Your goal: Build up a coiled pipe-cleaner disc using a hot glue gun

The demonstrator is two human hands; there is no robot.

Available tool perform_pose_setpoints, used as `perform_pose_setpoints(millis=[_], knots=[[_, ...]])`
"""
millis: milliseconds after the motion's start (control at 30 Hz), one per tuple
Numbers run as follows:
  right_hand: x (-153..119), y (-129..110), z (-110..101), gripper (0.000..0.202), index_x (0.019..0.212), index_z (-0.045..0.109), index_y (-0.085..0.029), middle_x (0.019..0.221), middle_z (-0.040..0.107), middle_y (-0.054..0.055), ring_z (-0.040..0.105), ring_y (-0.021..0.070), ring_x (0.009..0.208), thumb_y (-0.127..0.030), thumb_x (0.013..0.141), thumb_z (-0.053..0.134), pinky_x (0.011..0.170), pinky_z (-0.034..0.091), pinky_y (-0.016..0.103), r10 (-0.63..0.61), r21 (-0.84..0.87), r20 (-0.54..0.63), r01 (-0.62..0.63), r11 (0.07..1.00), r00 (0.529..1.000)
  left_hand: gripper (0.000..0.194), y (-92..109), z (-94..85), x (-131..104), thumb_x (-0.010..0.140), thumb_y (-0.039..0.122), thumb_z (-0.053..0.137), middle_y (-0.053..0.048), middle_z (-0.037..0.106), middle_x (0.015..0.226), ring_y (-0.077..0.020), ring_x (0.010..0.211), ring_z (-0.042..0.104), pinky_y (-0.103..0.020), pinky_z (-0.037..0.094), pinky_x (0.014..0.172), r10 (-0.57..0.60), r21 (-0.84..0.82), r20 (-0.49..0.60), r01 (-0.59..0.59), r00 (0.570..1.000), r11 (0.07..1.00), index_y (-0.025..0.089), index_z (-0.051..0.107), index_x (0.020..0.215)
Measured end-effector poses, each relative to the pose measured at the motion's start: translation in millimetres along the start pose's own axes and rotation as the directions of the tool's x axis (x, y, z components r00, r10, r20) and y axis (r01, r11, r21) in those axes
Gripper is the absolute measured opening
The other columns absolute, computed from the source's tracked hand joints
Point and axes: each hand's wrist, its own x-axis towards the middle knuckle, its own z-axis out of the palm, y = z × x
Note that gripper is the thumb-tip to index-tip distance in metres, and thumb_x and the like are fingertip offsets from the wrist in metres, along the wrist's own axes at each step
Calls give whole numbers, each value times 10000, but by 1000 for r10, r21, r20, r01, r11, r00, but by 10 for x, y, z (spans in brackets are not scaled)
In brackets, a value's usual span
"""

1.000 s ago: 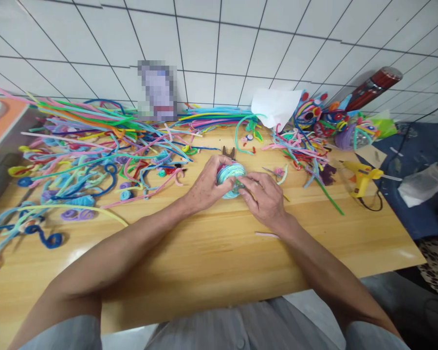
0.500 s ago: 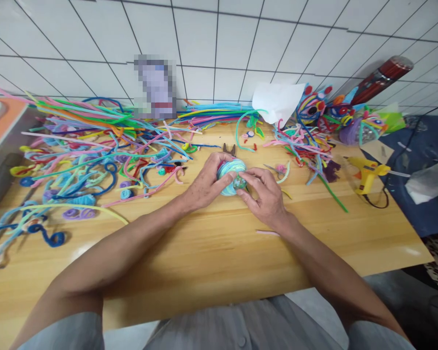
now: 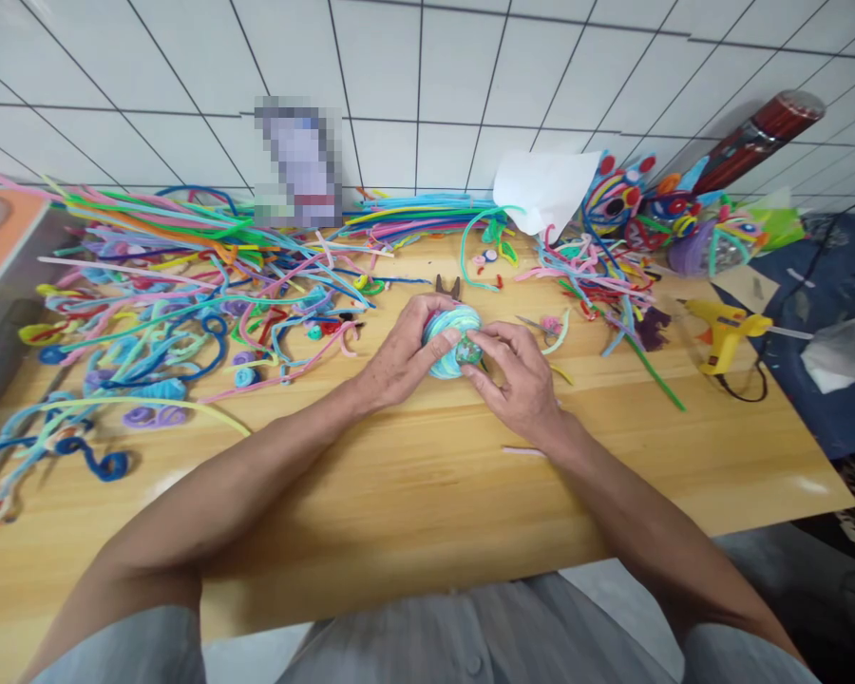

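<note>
A round ball wound with light blue and pale green pipe cleaners [image 3: 453, 323] is held above the middle of the table. My left hand [image 3: 405, 359] grips it from the left, with the thumb across its front. On the right, my right hand [image 3: 519, 380] is closed against the ball, thumb and fingertips at a greenish, shiny patch [image 3: 468, 350] on its near right side. Whether the right fingers pinch a pipe cleaner end there is too small to tell. Just behind the ball lie dark-jawed pliers [image 3: 447, 285], their handles hidden.
Many coloured pipe cleaners [image 3: 185, 285] cover the left of the table [image 3: 370, 513]. Another pile [image 3: 598, 275] lies at the right, near finished colourful figures [image 3: 712, 242]. A yellow glue gun [image 3: 727, 337] with a cord stands on the right edge. White paper [image 3: 545, 190] leans on the tiled wall.
Both hands keep their hold on the ball, with hardly any finger movement. The view has shifted slightly.
</note>
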Motion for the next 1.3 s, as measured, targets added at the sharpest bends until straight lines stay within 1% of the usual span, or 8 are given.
perform_pose_setpoints(millis=[267, 400, 500, 667, 767, 900, 1067, 1300], knots=[[-27, 4, -12, 548, 1517, 600, -279, 1320, 686, 151, 680, 314, 1207, -305, 986, 733, 1024, 604, 521, 30, 15, 39, -30, 999, 999, 454, 8, 15, -7, 1107, 570, 491, -151, 622, 1429, -266, 1344, 600, -473, 466, 1201, -16, 11, -32, 16, 999, 1000, 206, 560, 1371], [-48, 12, 1, 602, 1552, 563, -295, 1361, 673, 153, 676, 333, 1235, -351, 979, 740, 1042, 598, 555, 52, 6, 82, -53, 999, 995, 450, 22, -15, 14, 1106, 609, 469, -126, 644, 1454, -275, 1419, 580, -488, 452, 1233, 34, 58, -211, -23, 977, 998, 228, 633, 1278], [-54, 16, 22, 605, 1559, 552, -296, 1359, 667, 154, 677, 332, 1233, -351, 984, 733, 1044, 597, 555, 52, 2, 77, -53, 999, 996, 451, 0, -62, 44, 1126, 602, 407, -88, 724, 1256, -248, 1222, 663, -474, 497, 1168, 16, 117, -341, 25, 940, 993, 243, 679, 1122], [-42, 13, 43, 608, 1549, 552, -260, 1313, 668, 170, 680, 322, 1192, -323, 977, 750, 1009, 612, 527, 10, -24, 29, -10, 1000, 1000, 424, -103, -77, 59, 1122, 613, 402, -93, 701, 1220, -239, 1150, 661, -467, 529, 1109, -33, 99, -400, 79, 916, 992, 255, 630, 1118], [-41, 16, 43, 620, 1559, 541, -267, 1309, 664, 164, 680, 321, 1189, -323, 979, 750, 999, 615, 528, 2, -30, 25, -1, 1000, 1000, 379, -108, -74, 42, 1114, 583, 449, -119, 655, 1365, -240, 1291, 640, -456, 527, 1141, -23, 74, -329, 50, 944, 996, 234, 588, 1161], [-57, 30, 38, 635, 1579, 517, -290, 1330, 657, 159, 678, 328, 1205, -322, 984, 735, 1007, 611, 548, 15, -32, 46, -13, 999, 999, 498, -20, -144, 37, 1089, 557, 522, -135, 556, 1583, -280, 1493, 537, -492, 458, 1253, -40, 111, -47, 45, 998, 993, 237, 505, 1470], [-66, 20, 50, 663, 1588, 504, -298, 1356, 642, 162, 662, 343, 1241, -330, 971, 745, 1031, 602, 568, 30, -19, 54, -29, 999, 998, 922, -14, -317, 81, 898, 625, 792, -190, 482, 1671, -369, 1564, 474, -538, 381, 1332, -23, 203, 249, -29, 968, 979, 210, 405, 1625], [-57, 9, 76, 721, 1592, 465, -338, 1474, 566, 168, 600, 376, 1367, -349, 946, 785, 1104, 571, 625, 31, -29, 57, -29, 999, 998, 1079, -211, -256, 66, 786, 698, 880, -211, 517, 1635, -403, 1552, 482, -603, 383, 1316, 106, 193, 185, -142, 977, 971, 244, 400, 1639]])
